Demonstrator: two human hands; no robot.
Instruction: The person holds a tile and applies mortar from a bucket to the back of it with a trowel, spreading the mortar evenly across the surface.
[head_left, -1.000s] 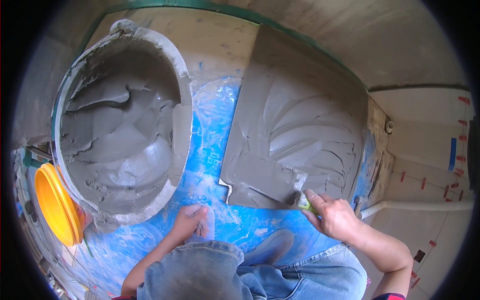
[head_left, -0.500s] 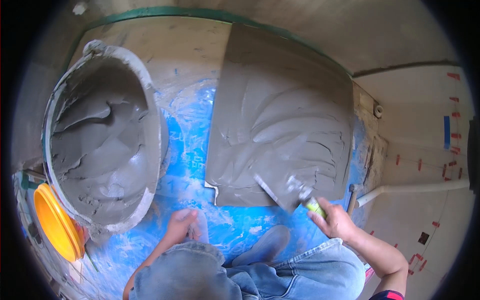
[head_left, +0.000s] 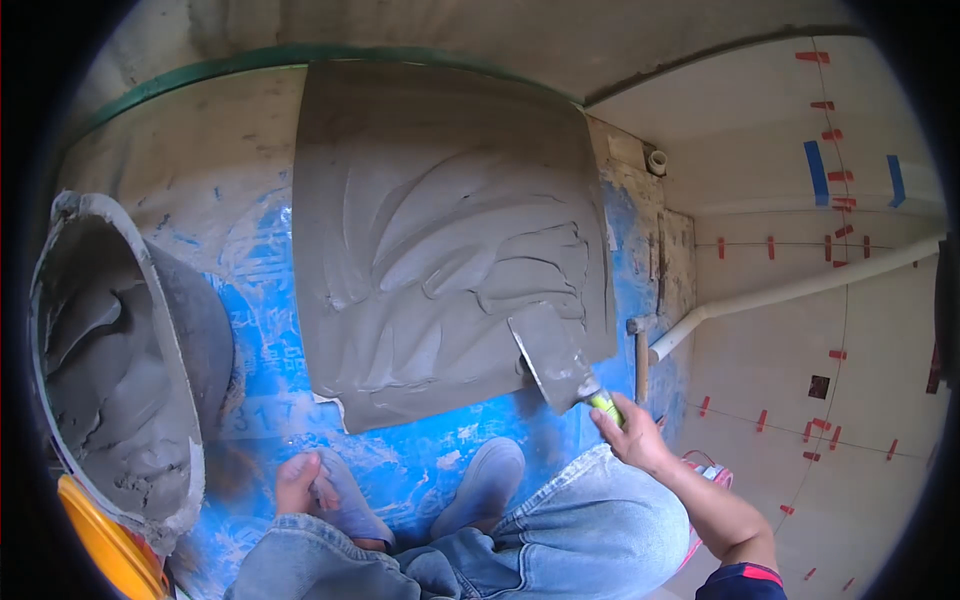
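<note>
You are in the spreading step: the grey mortar bed (head_left: 450, 240) already covers most of the tile lying on the blue floor sheet (head_left: 260, 330), its surface marked with broad curved swipes. Your right hand (head_left: 632, 435) is clenched around the yellow-green handle of the trowel (head_left: 555, 360), and the blade lies on the bed's corner at about 4 o'clock, touching the wet mortar at the edge.

Your left hand (head_left: 298, 482) rests at 7 o'clock on your shoe (head_left: 345, 500); its grip holds nothing, fingers loosely curled over the toe.

The mortar bucket (head_left: 110, 370) stands at 9 o'clock, well apart from the trowel and heavily loaded, with an orange rim (head_left: 105, 550) showing beneath it.

By my reading, the next move calls for evening out that lower right edge: keep the blade at a low angle and draw it along the border so no mortar spills onto the sheet. The near edge at 6 o'clock looks ragged and probably wants a pass too. A wooden-handled tool (head_left: 641, 362) lies just beside the bed at 3 o'clock.
</note>
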